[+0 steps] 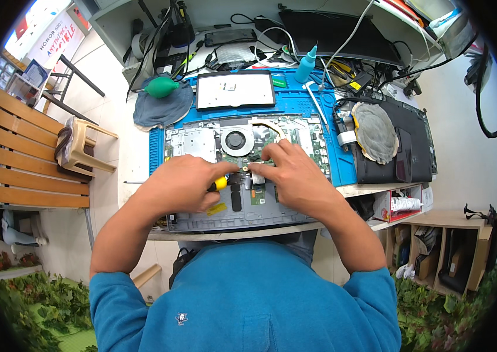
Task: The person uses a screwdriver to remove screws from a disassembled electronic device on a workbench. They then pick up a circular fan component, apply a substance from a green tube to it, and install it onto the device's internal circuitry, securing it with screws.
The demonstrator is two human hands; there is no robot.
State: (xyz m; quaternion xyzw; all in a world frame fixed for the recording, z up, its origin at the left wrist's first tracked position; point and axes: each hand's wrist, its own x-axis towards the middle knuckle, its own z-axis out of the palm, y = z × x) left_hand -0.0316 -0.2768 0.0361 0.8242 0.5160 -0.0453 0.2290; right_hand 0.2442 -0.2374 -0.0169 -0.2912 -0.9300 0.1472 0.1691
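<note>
An opened laptop base (190,222) lies in front of me, its green circuit board (306,138) and round black fan (235,140) showing. My left hand (188,183) is closed round a screwdriver with a yellow and black handle (219,183); its thin shaft sticks out to the left. One outstretched finger of that hand reaches a small spot below the fan. From the other side my right hand (298,179) comes to the same spot, thumb and fingers apart, their tips touching the board. A pale curved strip (267,125) runs beside the fan.
Under the laptop base is a blue work mat (155,146). Beyond it stand a white-faced panel (235,89), a green air blower (161,87) on a grey cloth (160,111), and a blue dropper bottle (306,66). A dark laptop (386,167) bearing a round grey pad (376,132) sits at right.
</note>
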